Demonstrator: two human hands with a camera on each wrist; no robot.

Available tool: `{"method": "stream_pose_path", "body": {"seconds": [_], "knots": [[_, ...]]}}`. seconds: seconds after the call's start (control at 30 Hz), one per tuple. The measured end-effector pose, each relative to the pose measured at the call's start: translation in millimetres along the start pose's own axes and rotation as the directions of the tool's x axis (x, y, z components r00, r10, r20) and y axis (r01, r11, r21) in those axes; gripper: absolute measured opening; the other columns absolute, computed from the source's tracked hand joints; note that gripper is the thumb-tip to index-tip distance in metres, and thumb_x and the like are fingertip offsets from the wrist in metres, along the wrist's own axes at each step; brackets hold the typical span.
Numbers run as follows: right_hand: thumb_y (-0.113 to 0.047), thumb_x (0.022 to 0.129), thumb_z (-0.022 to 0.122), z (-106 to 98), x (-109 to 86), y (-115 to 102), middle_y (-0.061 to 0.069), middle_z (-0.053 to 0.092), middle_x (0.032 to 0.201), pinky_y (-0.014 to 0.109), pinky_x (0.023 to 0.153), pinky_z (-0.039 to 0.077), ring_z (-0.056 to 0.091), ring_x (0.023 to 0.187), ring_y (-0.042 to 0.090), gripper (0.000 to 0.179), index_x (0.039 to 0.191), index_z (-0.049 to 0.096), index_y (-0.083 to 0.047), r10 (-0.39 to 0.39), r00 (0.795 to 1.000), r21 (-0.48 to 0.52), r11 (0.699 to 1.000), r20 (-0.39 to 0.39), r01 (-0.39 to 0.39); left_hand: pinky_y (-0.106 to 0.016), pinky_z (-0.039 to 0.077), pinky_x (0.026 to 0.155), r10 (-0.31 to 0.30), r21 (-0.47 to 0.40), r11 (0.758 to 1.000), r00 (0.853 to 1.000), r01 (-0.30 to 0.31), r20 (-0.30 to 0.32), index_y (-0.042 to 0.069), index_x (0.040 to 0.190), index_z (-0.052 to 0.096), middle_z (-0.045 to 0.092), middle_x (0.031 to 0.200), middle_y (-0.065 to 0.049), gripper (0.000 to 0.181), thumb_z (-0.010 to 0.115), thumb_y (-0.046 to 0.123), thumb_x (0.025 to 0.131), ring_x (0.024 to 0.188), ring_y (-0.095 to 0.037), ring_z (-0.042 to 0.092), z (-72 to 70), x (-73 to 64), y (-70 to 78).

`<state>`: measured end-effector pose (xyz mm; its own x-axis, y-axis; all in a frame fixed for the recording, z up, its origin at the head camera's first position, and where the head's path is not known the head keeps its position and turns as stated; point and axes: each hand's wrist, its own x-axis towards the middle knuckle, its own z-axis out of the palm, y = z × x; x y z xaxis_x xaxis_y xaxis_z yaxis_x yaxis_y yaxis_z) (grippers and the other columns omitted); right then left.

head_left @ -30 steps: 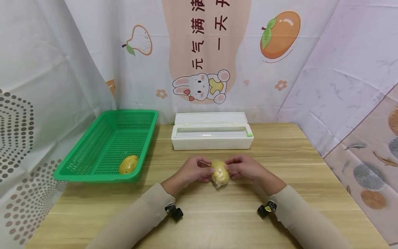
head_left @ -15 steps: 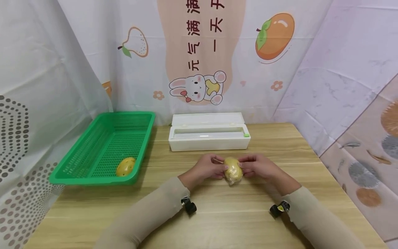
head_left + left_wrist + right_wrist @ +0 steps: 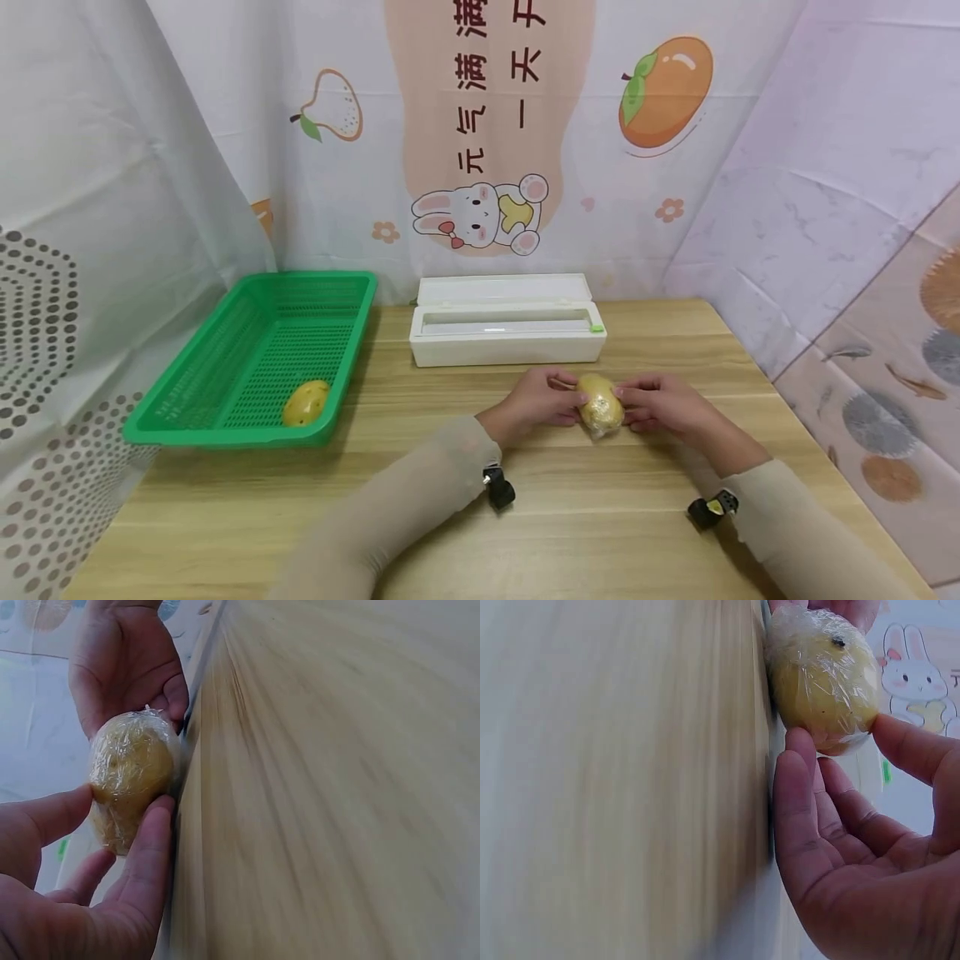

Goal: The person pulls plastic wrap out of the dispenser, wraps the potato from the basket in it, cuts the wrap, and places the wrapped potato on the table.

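A yellow potato (image 3: 600, 404) wrapped in clear cling film is held between both hands over the right middle of the table. My left hand (image 3: 537, 397) pinches it from the left, thumb on one side and fingertips on the other, as the left wrist view shows on the potato (image 3: 135, 769). From the right, my right hand (image 3: 666, 406) pinches the other end between thumb and fingertips. In the right wrist view the crinkled film and a dark spot show on the potato (image 3: 821, 679).
A green plastic basket (image 3: 351, 354) stands at the left, with another potato (image 3: 306, 403) in its near right corner. Behind the hands lies a long white cling film box (image 3: 506, 350), its lid raised. A patterned cloth (image 3: 465, 83) hangs behind the wooden table (image 3: 525, 517).
Both hands have moved to the right across the table together with the wrapped potato. The basket and the white box stay in place; the head view has shifted slightly.
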<state>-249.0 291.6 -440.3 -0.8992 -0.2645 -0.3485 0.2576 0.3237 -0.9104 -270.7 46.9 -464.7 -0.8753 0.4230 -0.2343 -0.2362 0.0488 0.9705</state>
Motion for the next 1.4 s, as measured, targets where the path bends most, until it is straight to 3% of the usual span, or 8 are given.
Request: {"method": "stream_pose_path", "body": {"seconds": [0.2,0.33,0.47,0.6,0.77,0.9,1.17,1.4], "knots": [[-0.032,0.104,0.063,-23,-7.7,8,0.002,0.075,0.106,0.035,0.083,0.062,0.075,0.093,0.015,0.064,0.144,0.046,0.015,0.024,0.998,0.005,1.0,-0.059,-0.024,-0.037,0.064,0.073,-0.033,-0.052,0.998,0.999,0.032,-0.018,0.005,0.121,0.07,0.072,0.1,-0.008,0.029,0.076,0.011,0.094,0.078,-0.022,0.076,26.5,16.7,1.8],[-0.031,0.105,0.061,-37,-11.3,14,0.002,0.075,0.105,0.035,0.084,0.062,0.075,0.093,0.014,0.064,0.145,0.044,0.017,0.01,0.996,0.008,1.0,-0.087,-0.009,-0.041,0.063,0.084,-0.078,-0.188,0.979,0.997,0.076,0.001,0.006,0.122,0.071,0.073,0.107,-0.01,0.027,0.066,0.019,0.099,0.086,-0.025,0.075,40.6,25.2,2.8],[-0.029,0.106,0.061,-50,-14.3,19,0.0,0.075,0.103,0.034,0.084,0.062,0.075,0.092,0.012,0.065,0.145,0.041,0.019,-0.005,0.994,0.023,1.0,-0.112,0.007,-0.05,0.056,0.099,-0.101,-0.333,0.937,0.994,0.108,0.039,0.0,0.125,0.067,0.069,0.122,-0.017,0.038,0.06,0.029,0.101,0.103,-0.037,0.073,53.2,31.2,3.6],[-0.031,0.106,0.06,-63,-15.9,23,-0.006,0.075,0.099,0.032,0.082,0.062,0.074,0.09,0.008,0.068,0.146,0.039,0.019,-0.004,0.99,0.027,1.0,-0.14,0.008,-0.056,0.048,0.109,-0.101,-0.415,0.901,0.992,0.122,0.074,-0.005,0.134,0.06,0.061,0.137,-0.023,0.055,0.056,0.04,0.104,0.121,-0.047,0.064,65.8,36.3,4.3],[-0.033,0.106,0.06,-76,-16.5,27,-0.012,0.073,0.095,0.029,0.08,0.062,0.073,0.089,0.005,0.066,0.146,0.04,0.016,0.016,0.985,0.038,0.999,-0.172,-0.01,-0.059,0.039,0.117,-0.086,-0.489,0.861,0.988,0.139,0.13,-0.008,0.145,0.05,0.048,0.15,-0.029,0.074,0.047,0.054,0.105,0.135,-0.053,0.051,76.6,43.3,5.9],[-0.032,0.106,0.059,-82,-16.8,28,-0.014,0.073,0.094,0.029,0.08,0.062,0.072,0.088,0.004,0.058,0.142,0.046,0.012,0.029,0.982,0.048,0.999,-0.184,-0.02,-0.058,0.035,0.12,-0.087,-0.51,0.846,0.983,0.158,0.161,-0.008,0.149,0.046,0.042,0.156,-0.029,0.087,0.042,0.065,0.102,0.139,-0.052,0.047,82.1,48.7,7.0],[-0.033,0.106,0.059,-87,-16.7,27,-0.013,0.072,0.093,0.028,0.08,0.061,0.071,0.088,0.004,0.032,0.124,0.06,-0.007,0.037,0.985,0.071,0.997,-0.169,-0.025,-0.058,0.034,0.12,-0.091,-0.51,0.845,0.983,0.159,0.157,-0.008,0.148,0.047,0.044,0.155,-0.027,0.091,0.042,0.069,0.1,0.139,-0.051,0.048,84.5,52.2,8.5],[-0.035,0.106,0.059,-86,-15.3,27,-0.016,0.071,0.094,0.029,0.079,0.061,0.071,0.088,0.003,0.051,0.138,0.051,0.004,0.046,0.983,0.05,0.998,-0.177,-0.037,-0.057,0.035,0.12,-0.085,-0.485,0.862,0.985,0.147,0.148,-0.007,0.149,0.045,0.045,0.155,-0.026,0.088,0.041,0.067,0.102,0.139,-0.049,0.049,84.3,47.5,9.6]]}}
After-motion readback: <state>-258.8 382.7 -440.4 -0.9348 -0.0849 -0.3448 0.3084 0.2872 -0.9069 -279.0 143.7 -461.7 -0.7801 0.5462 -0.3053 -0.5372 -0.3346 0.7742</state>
